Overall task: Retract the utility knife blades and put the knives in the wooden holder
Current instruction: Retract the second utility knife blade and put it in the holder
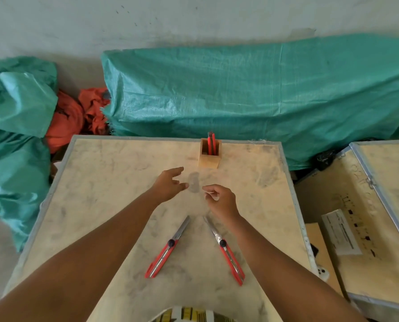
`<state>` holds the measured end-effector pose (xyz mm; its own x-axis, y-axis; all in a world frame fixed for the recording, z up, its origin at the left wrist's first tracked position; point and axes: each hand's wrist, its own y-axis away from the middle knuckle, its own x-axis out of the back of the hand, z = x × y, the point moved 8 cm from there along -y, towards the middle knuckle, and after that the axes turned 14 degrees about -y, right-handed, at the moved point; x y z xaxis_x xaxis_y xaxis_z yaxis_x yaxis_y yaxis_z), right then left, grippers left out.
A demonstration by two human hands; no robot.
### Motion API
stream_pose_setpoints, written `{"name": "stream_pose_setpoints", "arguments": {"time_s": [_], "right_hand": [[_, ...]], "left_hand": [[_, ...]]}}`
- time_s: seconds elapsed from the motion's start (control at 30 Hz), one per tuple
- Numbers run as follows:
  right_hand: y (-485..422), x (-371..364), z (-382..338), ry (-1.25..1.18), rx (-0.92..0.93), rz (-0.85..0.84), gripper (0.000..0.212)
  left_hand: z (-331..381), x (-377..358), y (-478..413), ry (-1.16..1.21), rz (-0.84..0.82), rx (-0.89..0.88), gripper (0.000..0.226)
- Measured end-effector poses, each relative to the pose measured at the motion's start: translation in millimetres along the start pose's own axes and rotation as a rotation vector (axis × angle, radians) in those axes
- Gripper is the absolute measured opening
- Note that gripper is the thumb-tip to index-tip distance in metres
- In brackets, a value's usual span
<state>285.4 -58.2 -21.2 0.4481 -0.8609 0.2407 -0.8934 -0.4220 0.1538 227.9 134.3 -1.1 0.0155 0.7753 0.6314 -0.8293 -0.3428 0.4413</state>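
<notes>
Already: wooden holder [209,156] holds red knife [211,142] | two knives [168,247] on table [101,182]

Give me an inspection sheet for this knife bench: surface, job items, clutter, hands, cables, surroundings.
Surface: pale smudged table.
Job's things: left knife and right knife lie flat, blades extended; wooden holder upright with a red knife inside.
Clutter: nothing seen.
Grippers: left hand open, empty; right hand loosely curled, empty.
Cables: nothing seen.
Surroundings: green tarpaulin, orange cloth, wooden crate to the right.
</notes>
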Motion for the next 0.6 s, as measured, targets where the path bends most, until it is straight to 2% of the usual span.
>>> {"name": "stream_pose_setpoints", "arguments": {"time_s": [0.17, 0.37, 0.47, 0.6], "right_hand": [[62.9, -50.5, 30.6, -0.01, -0.182, -0.127, 0.025], [121.5, -97.6, 64.7, 0.022, -0.367, -0.18, 0.029], [136.4, -110.3, 79.0, 0.055, -0.426, -0.146, 0.034], [141.1, -121.3, 80.3, 0.101, -0.441, -0.065, 0.042]], "left_hand": [[-76.5, -21.3, 70.7, -0.003, -0.052, 0.085, 0.062], [-145.5, -56.4, 122.2, -0.033, -0.097, 0.166, 0.057], [-154.2, -76.1, 138.7, -0.101, -0.109, 0.138, 0.054], [-162.9, -95.9, 152.0, -0.189, -0.068, 0.057, 0.033]]}}
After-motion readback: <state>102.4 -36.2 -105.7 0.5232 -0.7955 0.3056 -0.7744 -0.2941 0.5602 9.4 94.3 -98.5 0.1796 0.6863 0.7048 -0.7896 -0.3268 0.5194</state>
